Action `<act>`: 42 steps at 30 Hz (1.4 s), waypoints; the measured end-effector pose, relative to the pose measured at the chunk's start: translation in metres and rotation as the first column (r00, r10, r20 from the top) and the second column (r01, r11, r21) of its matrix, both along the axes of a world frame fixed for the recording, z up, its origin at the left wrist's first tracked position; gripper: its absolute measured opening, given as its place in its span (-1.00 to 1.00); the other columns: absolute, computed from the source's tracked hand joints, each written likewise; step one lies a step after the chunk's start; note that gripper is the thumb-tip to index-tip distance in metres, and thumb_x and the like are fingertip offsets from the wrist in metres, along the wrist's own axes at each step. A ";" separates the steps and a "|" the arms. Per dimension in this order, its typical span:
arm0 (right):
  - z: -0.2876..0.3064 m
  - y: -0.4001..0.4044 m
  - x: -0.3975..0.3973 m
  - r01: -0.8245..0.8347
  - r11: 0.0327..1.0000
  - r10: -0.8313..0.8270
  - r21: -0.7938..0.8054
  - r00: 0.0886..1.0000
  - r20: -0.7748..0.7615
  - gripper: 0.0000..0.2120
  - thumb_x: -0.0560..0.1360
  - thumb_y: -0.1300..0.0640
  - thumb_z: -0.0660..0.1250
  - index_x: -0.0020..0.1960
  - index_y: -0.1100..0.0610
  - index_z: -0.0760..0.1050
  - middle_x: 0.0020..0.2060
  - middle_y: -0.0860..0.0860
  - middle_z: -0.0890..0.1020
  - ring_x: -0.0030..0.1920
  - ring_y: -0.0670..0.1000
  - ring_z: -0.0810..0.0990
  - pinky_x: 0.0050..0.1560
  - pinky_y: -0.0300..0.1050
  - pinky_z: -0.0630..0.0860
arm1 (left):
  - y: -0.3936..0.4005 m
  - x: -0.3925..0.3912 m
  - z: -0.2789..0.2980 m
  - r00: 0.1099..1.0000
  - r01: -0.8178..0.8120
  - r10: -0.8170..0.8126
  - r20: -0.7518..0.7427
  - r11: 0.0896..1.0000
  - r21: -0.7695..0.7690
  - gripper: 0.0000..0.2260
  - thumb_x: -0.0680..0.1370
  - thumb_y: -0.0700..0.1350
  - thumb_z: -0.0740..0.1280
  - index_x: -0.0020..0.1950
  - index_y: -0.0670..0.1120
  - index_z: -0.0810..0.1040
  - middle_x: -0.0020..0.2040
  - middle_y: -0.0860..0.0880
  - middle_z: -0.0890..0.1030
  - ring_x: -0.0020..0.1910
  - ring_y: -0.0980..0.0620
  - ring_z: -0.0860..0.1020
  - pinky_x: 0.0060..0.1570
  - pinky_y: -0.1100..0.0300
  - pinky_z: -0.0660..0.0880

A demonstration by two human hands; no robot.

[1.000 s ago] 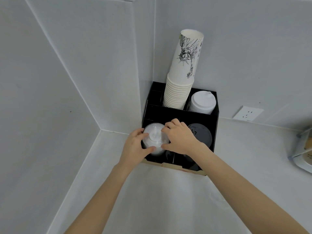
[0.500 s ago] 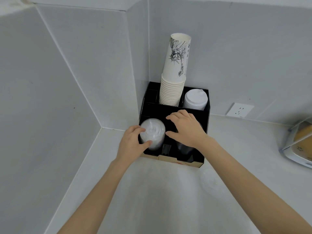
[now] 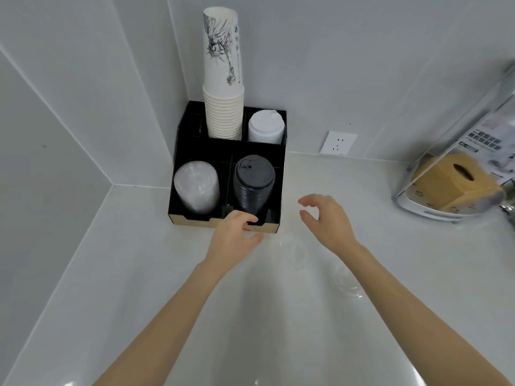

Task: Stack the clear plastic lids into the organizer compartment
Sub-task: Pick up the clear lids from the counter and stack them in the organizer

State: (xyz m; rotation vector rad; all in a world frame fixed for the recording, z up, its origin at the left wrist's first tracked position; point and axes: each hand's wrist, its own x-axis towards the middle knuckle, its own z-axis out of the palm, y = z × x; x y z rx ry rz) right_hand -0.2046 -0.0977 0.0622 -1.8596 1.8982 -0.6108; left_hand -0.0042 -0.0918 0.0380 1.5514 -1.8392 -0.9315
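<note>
A black organizer (image 3: 178, 151) stands in the counter's back corner. Its front left compartment holds a stack of clear plastic lids (image 3: 196, 186). Loose clear lids lie on the white counter: one (image 3: 291, 247) between my hands, another (image 3: 345, 281) by my right wrist. My left hand (image 3: 235, 236) hovers at the organizer's front edge, fingers apart, holding nothing. My right hand (image 3: 324, 218) is open above the counter to the right of the organizer, fingers curled and empty.
The organizer also holds a stack of black lids (image 3: 253, 182), white lids (image 3: 266, 129) and a tall stack of paper cups (image 3: 223, 87). A wall socket (image 3: 338, 142) is at the back. A tissue box (image 3: 454, 181) under a clear stand sits at the right.
Both hands let go of the clear lid stack and pulled back toward me and to the right. The stack stays in the front left compartment. The view shifted right.
</note>
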 end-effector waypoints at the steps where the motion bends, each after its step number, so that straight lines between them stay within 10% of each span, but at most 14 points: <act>1: -0.010 0.005 -0.007 0.001 0.999 0.000 0.048 1.000 -0.029 -0.75 0.51 0.18 0.26 0.18 0.09 0.49 0.12 0.06 0.61 0.19 0.04 0.47 0.07 -0.18 0.37 | 0.003 -0.007 -0.006 1.000 0.015 -0.015 -0.005 0.999 0.033 -0.72 0.37 -0.17 0.43 0.05 -0.13 0.53 0.07 -0.11 0.53 0.01 -0.05 0.53 0.03 0.24 0.40; 10: -0.070 0.037 -0.037 -0.106 0.899 0.224 0.425 0.945 -0.239 -0.30 0.36 -0.05 0.42 0.40 0.08 0.22 0.38 0.03 0.39 0.42 0.10 0.22 0.34 0.01 0.25 | 0.031 -0.065 -0.066 0.987 0.123 -0.143 0.066 0.962 0.243 -0.55 0.38 -0.14 0.42 0.23 -0.13 0.39 0.33 -0.14 0.36 0.30 -0.10 0.33 0.27 0.16 0.28; 36: -0.027 0.025 -0.041 -0.205 0.978 0.200 -0.050 0.976 -0.089 -0.36 0.21 -0.29 0.39 0.17 0.06 0.52 0.14 0.03 0.60 0.21 0.08 0.45 0.25 0.02 0.42 | 0.017 -0.045 -0.019 0.998 0.052 -0.056 -0.032 0.990 -0.132 -0.58 0.32 -0.15 0.49 0.14 -0.11 0.50 0.25 -0.10 0.42 0.20 0.06 0.38 0.21 0.29 0.26; 42: 0.007 0.004 -0.003 -0.282 0.935 0.259 -0.214 0.957 -0.131 -0.39 0.25 -0.29 0.31 0.14 0.09 0.54 0.10 0.07 0.63 0.15 0.02 0.39 0.16 -0.02 0.43 | 0.006 -0.007 0.013 1.000 -0.010 0.005 -0.017 0.958 -0.287 -0.55 0.29 -0.07 0.46 0.14 -0.12 0.50 0.21 -0.05 0.42 0.14 0.16 0.36 0.19 0.61 0.16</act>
